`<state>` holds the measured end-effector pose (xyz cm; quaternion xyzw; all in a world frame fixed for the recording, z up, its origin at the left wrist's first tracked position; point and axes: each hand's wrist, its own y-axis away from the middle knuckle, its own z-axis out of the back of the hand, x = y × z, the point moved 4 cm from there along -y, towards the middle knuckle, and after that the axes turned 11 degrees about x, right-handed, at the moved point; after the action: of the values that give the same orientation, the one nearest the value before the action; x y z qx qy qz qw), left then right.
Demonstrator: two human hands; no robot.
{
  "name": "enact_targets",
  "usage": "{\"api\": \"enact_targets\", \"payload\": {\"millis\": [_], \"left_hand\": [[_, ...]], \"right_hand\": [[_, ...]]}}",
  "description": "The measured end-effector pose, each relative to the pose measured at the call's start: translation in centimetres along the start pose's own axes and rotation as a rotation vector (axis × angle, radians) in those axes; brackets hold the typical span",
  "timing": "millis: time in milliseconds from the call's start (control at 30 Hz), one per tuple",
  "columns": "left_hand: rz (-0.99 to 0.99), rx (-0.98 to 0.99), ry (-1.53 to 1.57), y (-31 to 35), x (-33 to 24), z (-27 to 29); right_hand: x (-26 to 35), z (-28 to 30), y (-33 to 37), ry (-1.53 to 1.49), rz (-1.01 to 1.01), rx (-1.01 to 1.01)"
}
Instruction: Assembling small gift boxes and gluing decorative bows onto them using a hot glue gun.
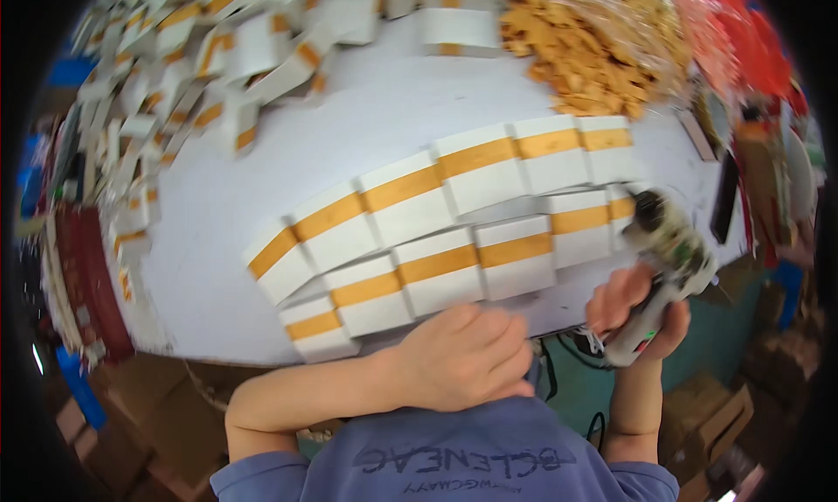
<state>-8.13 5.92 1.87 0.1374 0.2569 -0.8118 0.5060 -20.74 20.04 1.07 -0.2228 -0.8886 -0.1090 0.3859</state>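
Note:
My right hand [633,306] grips the handle of a glue gun [685,257], its dark nozzle pointing up and left by the right end of the box rows. My left hand [471,358] is curled closed at the table's near edge, just below the front row; whatever its fingers may hold is hidden. White boxes with orange bands lie in two curved rows, a back row [403,209] and a front row [441,288]. The glue gun partly covers the rightmost box of the front row.
A pile of banded white boxes [262,39] fills the far left. Loose orange pieces [559,44] lie heaped at the back under clear plastic, beside red plastic [742,39]. A black slab [724,196] rests near the right edge. Cardboard boxes [711,423] stand below the table.

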Motion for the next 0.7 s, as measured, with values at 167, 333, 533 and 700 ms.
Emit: {"api": "enact_targets", "payload": {"millis": [167, 333, 533, 700], "left_hand": [[0.207, -0.112, -0.138, 11.3, -2.8, -0.4], [0.675, -0.289, -0.388, 16.8, -3.2, 0.9], [0.816, -0.206, -0.413, 18.2, -3.0, 0.4], [0.823, -0.205, -0.457, 17.6, -2.8, 0.4]], "right_hand": [[-7.4, -5.5, -0.2, 0.065, -0.718, 0.199], [-11.0, -9.1, -2.1, 0.590, -0.670, 0.432], [-12.5, -10.7, -2.0, 1.122, -0.428, 0.526], [-10.6, -11.2, -1.5, 0.983, -0.611, 0.593]]}}
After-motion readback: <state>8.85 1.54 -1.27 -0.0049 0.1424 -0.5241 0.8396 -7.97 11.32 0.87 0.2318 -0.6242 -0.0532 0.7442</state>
